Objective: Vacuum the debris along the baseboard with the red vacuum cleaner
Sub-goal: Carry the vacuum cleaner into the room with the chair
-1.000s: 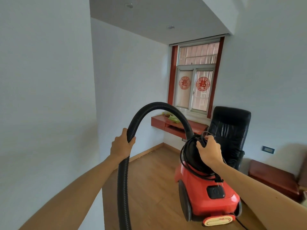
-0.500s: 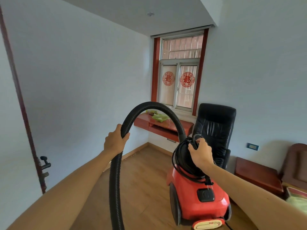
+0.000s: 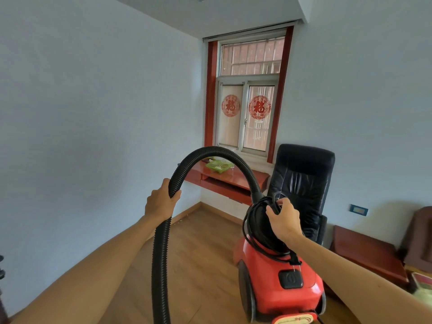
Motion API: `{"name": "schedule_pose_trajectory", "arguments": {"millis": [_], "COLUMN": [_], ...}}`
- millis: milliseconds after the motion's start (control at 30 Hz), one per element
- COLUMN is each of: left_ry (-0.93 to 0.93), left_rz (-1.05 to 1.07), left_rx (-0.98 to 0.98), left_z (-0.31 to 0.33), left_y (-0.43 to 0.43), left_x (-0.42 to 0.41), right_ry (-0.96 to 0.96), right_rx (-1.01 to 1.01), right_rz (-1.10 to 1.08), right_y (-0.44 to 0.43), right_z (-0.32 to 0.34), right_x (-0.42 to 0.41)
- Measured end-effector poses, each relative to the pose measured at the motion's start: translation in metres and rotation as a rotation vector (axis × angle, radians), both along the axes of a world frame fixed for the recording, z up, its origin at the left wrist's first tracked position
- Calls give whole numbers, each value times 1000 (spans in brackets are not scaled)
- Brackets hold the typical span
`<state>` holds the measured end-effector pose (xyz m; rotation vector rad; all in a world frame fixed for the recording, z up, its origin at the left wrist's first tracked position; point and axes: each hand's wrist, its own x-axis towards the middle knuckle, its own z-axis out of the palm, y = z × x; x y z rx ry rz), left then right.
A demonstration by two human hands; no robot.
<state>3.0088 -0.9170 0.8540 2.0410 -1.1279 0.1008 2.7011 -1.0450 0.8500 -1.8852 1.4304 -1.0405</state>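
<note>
The red vacuum cleaner (image 3: 275, 274) hangs in the air at lower right, carried by its black top. My right hand (image 3: 284, 220) grips the handle there, together with the coiled black power cord (image 3: 253, 239). A ribbed black hose (image 3: 161, 265) arches up from the vacuum's front and drops down past the frame's bottom edge. My left hand (image 3: 160, 202) grips that hose on the left side of the arch. The wooden baseboard (image 3: 187, 212) runs along the left wall to the far corner, with small pale specks of debris (image 3: 178, 222) on the floor beside it.
A black office chair (image 3: 301, 185) stands behind the vacuum under the window (image 3: 247, 97). A red wall shelf (image 3: 224, 178) holds a green tray. A low red-brown table (image 3: 367, 256) sits at right. Wooden floor (image 3: 201, 256) stretches ahead to the corner.
The view has swung right and into the room, past the wall edge and door. Both hands keep their grips while the vacuum and hose travel forward with me.
</note>
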Motion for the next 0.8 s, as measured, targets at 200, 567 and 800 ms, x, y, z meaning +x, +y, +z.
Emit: {"name": "schedule_pose_trajectory", "arguments": {"millis": [200,567,800], "left_ry": [0,1,0], "left_rz": [-20,-74,-28], "left_rx": [35,40,58], "left_z": [-4,-7,-17], "left_y": [-90,-224,-285], "left_x": [56,138,170], "right_ry": [8,-36,-5], "right_rx": [-6,1,4], "right_rz": [-33,-82,-51], "right_y": [-78,-193,-265], "right_z": [-14,-17,-21], "right_x": [51,127,164]}}
